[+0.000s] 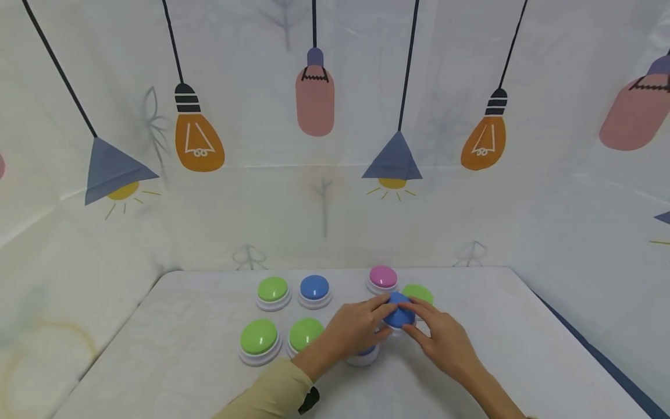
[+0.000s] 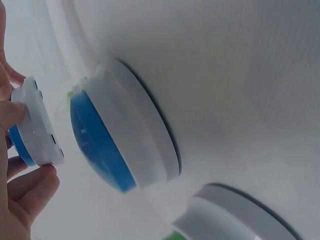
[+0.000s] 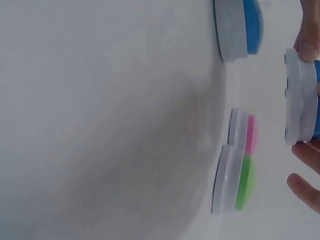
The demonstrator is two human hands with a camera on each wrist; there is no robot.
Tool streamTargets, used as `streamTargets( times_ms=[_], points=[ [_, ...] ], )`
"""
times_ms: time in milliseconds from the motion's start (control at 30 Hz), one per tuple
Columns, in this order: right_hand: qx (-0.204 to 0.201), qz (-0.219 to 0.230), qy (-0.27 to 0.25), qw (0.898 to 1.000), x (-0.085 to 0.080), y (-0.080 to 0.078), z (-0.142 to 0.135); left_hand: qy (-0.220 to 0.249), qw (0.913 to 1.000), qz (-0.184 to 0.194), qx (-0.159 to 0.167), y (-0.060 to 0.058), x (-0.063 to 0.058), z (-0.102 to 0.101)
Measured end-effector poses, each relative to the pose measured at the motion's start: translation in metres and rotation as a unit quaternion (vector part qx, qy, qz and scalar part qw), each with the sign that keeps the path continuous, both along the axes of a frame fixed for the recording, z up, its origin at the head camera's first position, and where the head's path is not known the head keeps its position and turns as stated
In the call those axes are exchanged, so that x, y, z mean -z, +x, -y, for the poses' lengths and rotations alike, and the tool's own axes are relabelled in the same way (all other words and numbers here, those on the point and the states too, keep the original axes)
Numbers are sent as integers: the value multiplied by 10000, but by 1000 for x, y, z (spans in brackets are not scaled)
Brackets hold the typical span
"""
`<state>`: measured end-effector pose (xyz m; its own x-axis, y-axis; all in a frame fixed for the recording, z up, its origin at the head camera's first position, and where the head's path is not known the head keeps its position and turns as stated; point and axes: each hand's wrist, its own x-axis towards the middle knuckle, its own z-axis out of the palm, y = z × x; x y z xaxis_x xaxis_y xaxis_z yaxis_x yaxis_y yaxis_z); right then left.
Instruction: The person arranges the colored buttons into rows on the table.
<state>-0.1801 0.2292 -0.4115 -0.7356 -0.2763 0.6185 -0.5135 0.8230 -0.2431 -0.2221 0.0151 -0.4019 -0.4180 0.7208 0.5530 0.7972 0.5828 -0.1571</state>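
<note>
A blue dome push button [image 1: 400,316] with a white base is held up off the table between both hands. My left hand [image 1: 352,330] grips its left side, and my right hand [image 1: 446,340] holds the right side with thumb and fingertips. From the left wrist view, the underside edge of the held button [image 2: 39,122] faces the table, and fingers press its rim. The right wrist view shows the same white base [image 3: 300,97] raised beside the other buttons. Below my left wrist, another blue button [image 1: 364,356] stands on the table, partly hidden by that hand.
On the white table [image 1: 173,349], a green button [image 1: 273,289], a blue button [image 1: 314,288] and a pink button [image 1: 383,277] form a back row. Two green buttons [image 1: 259,337] stand front left; another green button [image 1: 419,294] is behind my right hand. A lamp-printed cloth [image 1: 262,203] hangs behind.
</note>
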Motion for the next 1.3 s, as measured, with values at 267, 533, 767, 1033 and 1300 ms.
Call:
streamTargets(
  times_ms=[267, 533, 767, 1033, 1300],
  points=[
    [167, 287, 12, 9994, 4, 21, -11, -518, 9980, 359, 96, 14, 7, -12],
    [185, 548, -83, 9983, 17, 29, -15, -1479, 9889, 116, -8, 26, 15, -13],
    [70, 552, -81, 9984, 25, 29, -13, -1927, 9810, -239, -42, 30, 25, -11],
    [150, 1389, -249, 9899, 25, 29, -13, -2176, 9760, 3, -59, 35, 28, -12],
    [100, 2058, -296, 9781, 24, 29, -14, -2306, 9718, 468, -138, 41, 26, -14]
  ],
)
